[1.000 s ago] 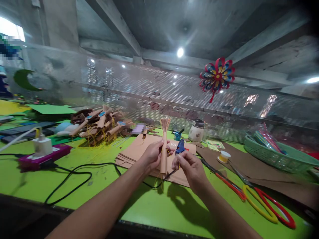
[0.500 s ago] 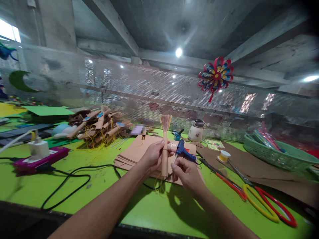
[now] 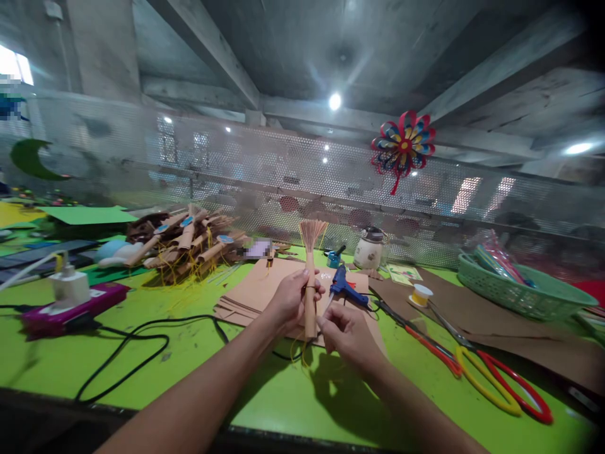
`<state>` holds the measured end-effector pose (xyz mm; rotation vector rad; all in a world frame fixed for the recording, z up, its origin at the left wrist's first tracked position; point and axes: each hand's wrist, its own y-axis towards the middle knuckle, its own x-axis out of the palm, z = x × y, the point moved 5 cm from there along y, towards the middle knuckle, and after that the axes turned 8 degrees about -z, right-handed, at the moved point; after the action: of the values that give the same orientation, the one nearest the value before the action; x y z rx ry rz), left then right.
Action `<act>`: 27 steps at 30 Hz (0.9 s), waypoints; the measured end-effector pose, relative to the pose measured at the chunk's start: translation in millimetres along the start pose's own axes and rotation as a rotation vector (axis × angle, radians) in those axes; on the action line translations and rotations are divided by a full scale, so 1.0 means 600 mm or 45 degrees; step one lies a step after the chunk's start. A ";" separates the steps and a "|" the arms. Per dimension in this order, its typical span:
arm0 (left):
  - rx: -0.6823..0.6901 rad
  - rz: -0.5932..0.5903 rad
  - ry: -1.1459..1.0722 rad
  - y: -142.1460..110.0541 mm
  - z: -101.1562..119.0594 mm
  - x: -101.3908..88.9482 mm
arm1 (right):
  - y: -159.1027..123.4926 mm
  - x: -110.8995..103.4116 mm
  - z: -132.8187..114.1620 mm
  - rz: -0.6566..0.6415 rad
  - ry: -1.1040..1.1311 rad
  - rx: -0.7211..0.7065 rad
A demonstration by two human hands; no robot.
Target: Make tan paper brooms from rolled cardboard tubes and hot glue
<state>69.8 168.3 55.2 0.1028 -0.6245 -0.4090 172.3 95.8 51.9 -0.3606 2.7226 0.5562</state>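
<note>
My left hand point(image 3: 287, 300) is closed around a rolled brown paper broom point(image 3: 310, 252), holding it upright with its fringed end at the top. My right hand point(image 3: 348, 333) is beside the roll's lower end with its fingers pinched together; what they pinch is too small to make out. A thin yellow thread point(image 3: 297, 345) dangles below the roll. A blue glue gun point(image 3: 344, 287) lies on the stack of brown paper sheets point(image 3: 253, 291) just beyond my right hand.
A heap of finished paper brooms point(image 3: 189, 243) is at the back left. A magenta power strip point(image 3: 70, 308) and black cable point(image 3: 142, 334) lie left. Large scissors point(image 3: 491, 378), a yellow thread spool point(image 3: 420, 294) and a green basket point(image 3: 515, 293) are right. A perforated screen closes the back.
The glue gun that was up at my right hand now lies on the brown sheets. My right hand has dropped toward the roll's lower end. My left hand still holds the roll.
</note>
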 end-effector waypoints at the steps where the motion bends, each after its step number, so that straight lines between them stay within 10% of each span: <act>1: 0.009 -0.005 0.003 0.001 0.000 -0.001 | -0.001 0.000 -0.004 -0.020 0.015 -0.013; 7: 0.067 -0.051 0.009 0.009 0.003 -0.009 | 0.001 -0.008 -0.008 -0.014 0.012 -0.015; 16: 0.042 -0.075 -0.015 0.012 0.008 -0.009 | 0.011 -0.061 0.024 0.416 -0.391 -0.018; 27: 0.001 -0.202 -0.011 0.005 0.005 0.007 | 0.023 -0.026 0.027 0.111 0.284 0.013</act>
<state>71.8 169.5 60.7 0.1522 -0.6274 -0.5629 186.5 117.8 48.2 -0.3200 2.9663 0.5551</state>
